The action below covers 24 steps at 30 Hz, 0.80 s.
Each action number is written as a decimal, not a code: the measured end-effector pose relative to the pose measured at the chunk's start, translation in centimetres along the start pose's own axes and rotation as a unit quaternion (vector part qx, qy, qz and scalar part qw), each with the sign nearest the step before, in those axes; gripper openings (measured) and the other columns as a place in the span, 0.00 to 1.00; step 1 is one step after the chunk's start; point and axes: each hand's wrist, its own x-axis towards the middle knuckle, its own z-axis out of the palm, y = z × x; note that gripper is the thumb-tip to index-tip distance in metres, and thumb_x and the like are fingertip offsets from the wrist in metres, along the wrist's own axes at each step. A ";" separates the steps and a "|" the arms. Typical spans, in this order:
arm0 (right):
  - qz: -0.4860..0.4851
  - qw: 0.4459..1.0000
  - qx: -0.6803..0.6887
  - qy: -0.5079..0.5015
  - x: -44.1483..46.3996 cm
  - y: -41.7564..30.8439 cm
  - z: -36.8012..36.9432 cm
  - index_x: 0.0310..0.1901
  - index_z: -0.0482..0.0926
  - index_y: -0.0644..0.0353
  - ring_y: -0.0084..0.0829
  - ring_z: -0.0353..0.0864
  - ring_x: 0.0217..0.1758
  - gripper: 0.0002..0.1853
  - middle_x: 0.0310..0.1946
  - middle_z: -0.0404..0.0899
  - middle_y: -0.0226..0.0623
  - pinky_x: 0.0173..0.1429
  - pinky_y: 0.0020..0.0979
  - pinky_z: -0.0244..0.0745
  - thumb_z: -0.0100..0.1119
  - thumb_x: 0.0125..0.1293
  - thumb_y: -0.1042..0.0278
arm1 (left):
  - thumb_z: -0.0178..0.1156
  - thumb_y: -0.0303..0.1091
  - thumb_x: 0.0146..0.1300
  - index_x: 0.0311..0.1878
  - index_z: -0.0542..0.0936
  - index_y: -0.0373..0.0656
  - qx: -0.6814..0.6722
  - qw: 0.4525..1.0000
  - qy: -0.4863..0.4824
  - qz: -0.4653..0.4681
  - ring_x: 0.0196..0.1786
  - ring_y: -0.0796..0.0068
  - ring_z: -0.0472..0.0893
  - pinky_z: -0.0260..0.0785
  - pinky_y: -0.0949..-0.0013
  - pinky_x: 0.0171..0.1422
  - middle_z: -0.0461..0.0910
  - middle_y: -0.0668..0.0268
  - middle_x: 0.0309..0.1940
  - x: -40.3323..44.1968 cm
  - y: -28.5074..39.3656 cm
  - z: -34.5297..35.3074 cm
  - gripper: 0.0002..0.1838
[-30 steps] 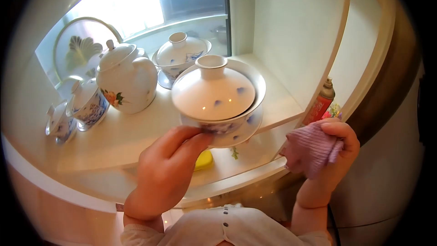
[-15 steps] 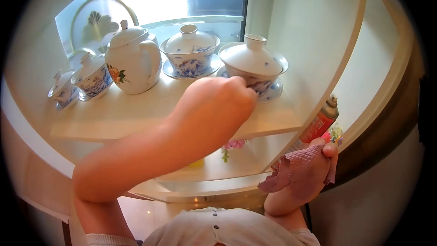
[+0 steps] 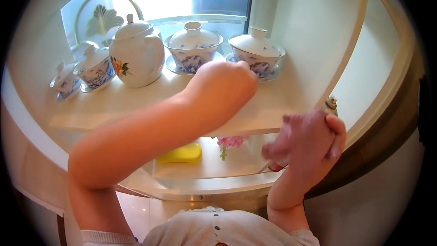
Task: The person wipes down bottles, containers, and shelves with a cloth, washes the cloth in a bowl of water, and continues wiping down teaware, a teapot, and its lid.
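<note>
My left hand (image 3: 225, 86) is closed at the front edge of the saucer (image 3: 271, 75) under the rightmost lidded tea bowl (image 3: 256, 54). The back of the hand hides its fingertips. This bowl is white with blue painting, and its lid is on. A crumpled pink cloth (image 3: 302, 139) is gripped in my right hand (image 3: 336, 139), at the right front of the shelf; both are blurred. Beside the bowl stands another lidded tea bowl (image 3: 193, 50) on its own saucer. Farther left is a white teapot (image 3: 136, 59) with an orange flower.
Two smaller lidded bowls, one in front (image 3: 94, 72) and one at the far left (image 3: 66, 82), share the shelf (image 3: 136, 109). A round leaf-patterned plate (image 3: 104, 20) stands behind. Below are a yellow case (image 3: 184, 153) and pink flowers (image 3: 232, 141). A spray can (image 3: 331, 104) stands right, partly hidden.
The rightmost bowl and its saucer have shifted back on the shelf, with my left hand at them. My right hand has risen with the cloth, now covering most of the spray can.
</note>
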 end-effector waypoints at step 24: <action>-0.204 0.638 -0.475 -0.571 -0.2 1.6 15.3 0.54 0.75 0.74 0.56 0.69 0.66 0.42 0.58 0.74 0.61 0.70 0.44 0.64 0.55 0.63 0.31 | 0.67 0.43 0.60 0.52 0.80 0.34 -0.230 0.950 0.186 -0.101 0.52 0.48 0.82 0.77 0.55 0.54 0.82 0.51 0.50 -19.6 -5.7 -0.6 0.23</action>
